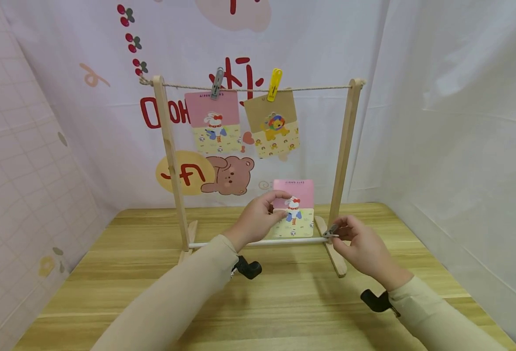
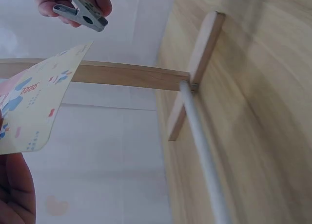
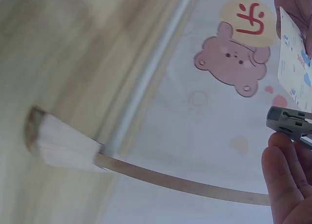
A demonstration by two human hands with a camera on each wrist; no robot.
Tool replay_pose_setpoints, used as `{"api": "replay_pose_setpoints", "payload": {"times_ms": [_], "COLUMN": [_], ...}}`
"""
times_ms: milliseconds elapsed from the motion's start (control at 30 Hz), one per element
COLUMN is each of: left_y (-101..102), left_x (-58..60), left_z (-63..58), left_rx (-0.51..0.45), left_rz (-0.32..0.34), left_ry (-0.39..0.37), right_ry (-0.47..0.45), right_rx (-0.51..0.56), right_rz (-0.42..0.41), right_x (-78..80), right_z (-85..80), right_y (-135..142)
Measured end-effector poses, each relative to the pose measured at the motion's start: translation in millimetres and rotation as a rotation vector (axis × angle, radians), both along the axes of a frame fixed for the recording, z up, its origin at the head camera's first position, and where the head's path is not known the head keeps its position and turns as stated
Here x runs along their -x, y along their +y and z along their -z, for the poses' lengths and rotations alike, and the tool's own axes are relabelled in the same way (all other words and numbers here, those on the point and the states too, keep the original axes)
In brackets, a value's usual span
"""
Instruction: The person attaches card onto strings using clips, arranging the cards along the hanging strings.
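My left hand [image 1: 258, 218] pinches a pink and yellow card [image 1: 299, 229] with a white rabbit on it, by its left side. In my right hand [image 1: 365, 248] is a grey clothespin [image 1: 330, 231], held between thumb and fingers just right of the card. The left wrist view shows the clothespin [image 2: 83, 13] beyond the card [image 2: 46, 100], apart from it. Above, a rope [image 1: 319, 88] runs between two wooden posts. A second rabbit card [image 1: 201, 114] hangs there under a grey clothespin [image 1: 216, 83], and a lion card [image 1: 275, 141] hangs tilted under a yellow clothespin [image 1: 274, 84].
The wooden posts [image 1: 346, 146] stand on flat feet [image 1: 339, 263] on the wood-grain table [image 1: 284, 312]. A white rod [image 1: 267, 242] joins them low down. Behind hangs a white printed cloth [image 1: 310, 44] with a bear picture [image 1: 233, 175].
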State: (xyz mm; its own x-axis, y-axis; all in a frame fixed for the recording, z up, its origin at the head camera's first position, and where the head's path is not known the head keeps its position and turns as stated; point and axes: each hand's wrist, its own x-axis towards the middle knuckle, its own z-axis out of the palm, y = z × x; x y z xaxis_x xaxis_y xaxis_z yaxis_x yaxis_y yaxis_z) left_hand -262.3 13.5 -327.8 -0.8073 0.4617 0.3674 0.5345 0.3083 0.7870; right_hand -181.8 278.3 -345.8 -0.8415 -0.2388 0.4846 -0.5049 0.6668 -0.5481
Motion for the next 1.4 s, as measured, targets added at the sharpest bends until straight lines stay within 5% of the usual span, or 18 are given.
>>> {"api": "replay_pose_setpoints", "payload": {"times_ms": [267, 467, 933, 1400], "left_y": [8, 11, 23, 34], "left_x": [3.6, 7.2, 13.1, 14.2], "left_z": [-31.4, -48.3, -71.3, -97.0], "left_rx": [-0.01, -0.036, -0.082, -0.093], "left_rz": [-0.007, -0.014, -0.016, -0.044], "left_ry": [0.097, 0.098, 0.12, 0.2], "right_ry": [0.063, 0.17, 0.341, 0.413], "right_rx": [0.112, 0.104, 0.092, 0.118], "right_rz": [-0.019, 0.002, 0.064, 0.119], "right_x": [4.3, 7.5, 22.6, 33.2], "right_z": [-37.5, -63.5, -121.5, -176.0], "right_y": [-3, -6, -17, -26]}}
